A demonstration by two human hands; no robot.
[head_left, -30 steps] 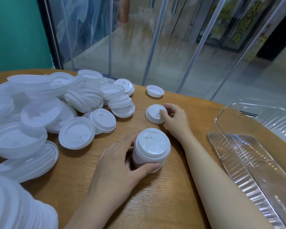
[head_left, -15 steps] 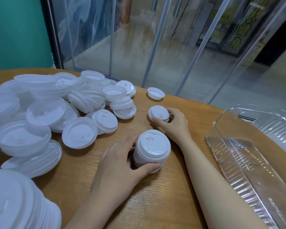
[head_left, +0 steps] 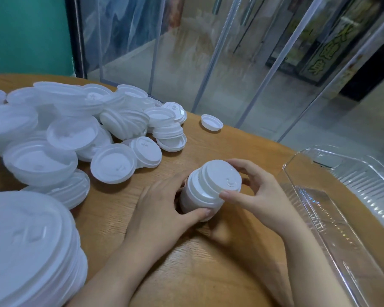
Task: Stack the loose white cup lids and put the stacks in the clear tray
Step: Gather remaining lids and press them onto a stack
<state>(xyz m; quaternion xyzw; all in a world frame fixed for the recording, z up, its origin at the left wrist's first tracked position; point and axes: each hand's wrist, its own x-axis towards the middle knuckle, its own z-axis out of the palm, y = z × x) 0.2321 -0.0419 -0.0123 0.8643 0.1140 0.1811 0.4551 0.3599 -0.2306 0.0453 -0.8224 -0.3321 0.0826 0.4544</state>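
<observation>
Left hand (head_left: 162, 209) grips lid stack (head_left: 203, 196) on bench (head_left: 208, 262); right hand (head_left: 255, 196) pinches top lid (head_left: 222, 176) onto stack.

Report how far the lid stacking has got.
Done: one short stack of small lids stands on the wooden table, gripped by the left hand.
In hand: the right hand holds the top lid on that stack.
Left: the pile of loose lids is unsorted, and the clear tray holds nothing.
</observation>
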